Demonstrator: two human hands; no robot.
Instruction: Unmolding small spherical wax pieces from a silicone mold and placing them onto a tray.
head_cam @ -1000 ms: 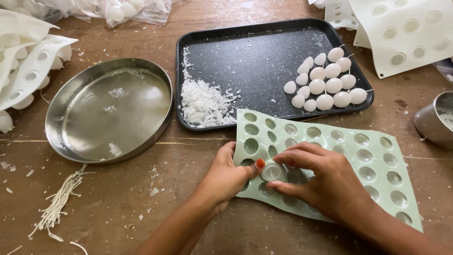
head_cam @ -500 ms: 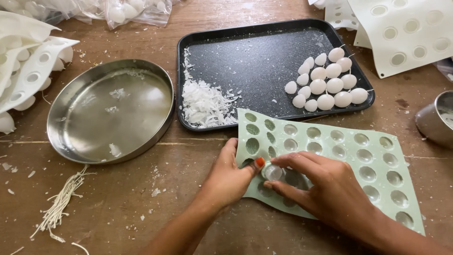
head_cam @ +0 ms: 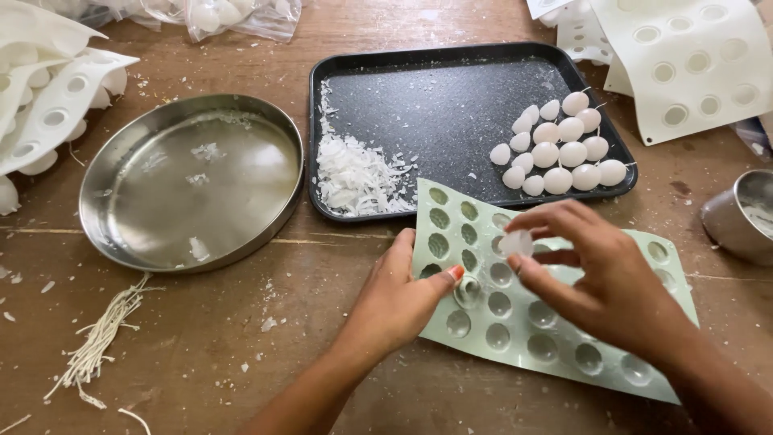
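Item: small white wax piece point(head_cam: 516, 242), likely light and brittle, pinched at its sides in your right hand point(head_cam: 612, 282) above the soft mould point(head_cam: 555, 322), which your left hand point(head_cam: 398, 298) presses flat.

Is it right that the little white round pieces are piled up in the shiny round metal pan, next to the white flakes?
Not quite. The little white round pieces sit in the black rectangular tray, not the shiny round metal pan. The pile of white flakes lies in that same tray, at its other end. The metal pan holds only a few stray white bits. The head view shows this.
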